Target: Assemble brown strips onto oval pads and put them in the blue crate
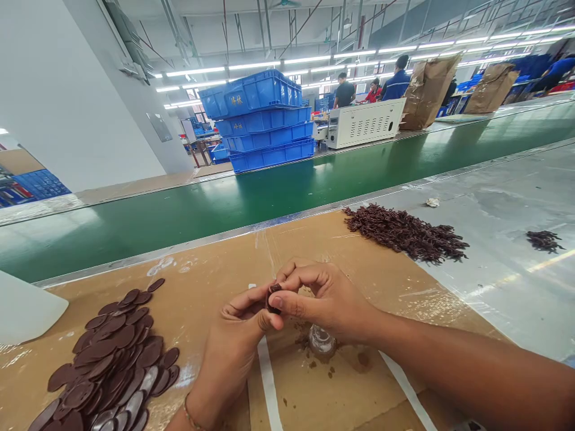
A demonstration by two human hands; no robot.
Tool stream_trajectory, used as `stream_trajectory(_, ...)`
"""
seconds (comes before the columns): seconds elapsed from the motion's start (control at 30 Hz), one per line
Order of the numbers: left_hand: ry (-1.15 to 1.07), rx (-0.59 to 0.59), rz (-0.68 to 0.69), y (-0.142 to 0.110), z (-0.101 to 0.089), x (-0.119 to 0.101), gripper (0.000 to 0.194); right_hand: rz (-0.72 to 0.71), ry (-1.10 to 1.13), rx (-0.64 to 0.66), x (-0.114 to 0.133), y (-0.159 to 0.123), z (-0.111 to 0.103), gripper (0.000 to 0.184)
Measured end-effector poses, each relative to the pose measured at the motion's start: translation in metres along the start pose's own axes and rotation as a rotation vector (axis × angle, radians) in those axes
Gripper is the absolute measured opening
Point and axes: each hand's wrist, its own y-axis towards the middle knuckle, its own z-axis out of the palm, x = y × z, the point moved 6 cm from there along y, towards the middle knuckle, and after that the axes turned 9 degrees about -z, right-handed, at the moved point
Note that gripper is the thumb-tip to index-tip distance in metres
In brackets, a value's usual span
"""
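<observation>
My left hand (233,338) and my right hand (321,299) meet over the cardboard-covered bench (215,269). Both are closed in a pinch on one small dark brown piece (272,297) held between thumbs and fingertips. A pile of flat brown oval discs (112,359) lies at the lower left, nearest my left hand. A heap of small dark brown trimmings (404,230) sits to the upper right. Under my right hand stands a small clear round object (321,341) with brown crumbs around it.
A green conveyor belt (269,191) runs behind the bench. Stacked blue crates (260,120) and a white machine box (363,123) stand beyond it, with brown paper sacks (429,90). Other people work far back. A smaller scrap pile (544,240) lies far right.
</observation>
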Motion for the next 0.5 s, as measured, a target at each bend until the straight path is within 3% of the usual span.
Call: stream_trajectory(0.5, 0.015, 0.013, -0.019, 0.0018, -0.0023, 0.0028, 0.032, -0.026, -0.008, 0.003, 0.0015, 0.0001, -0.0002, 0.012)
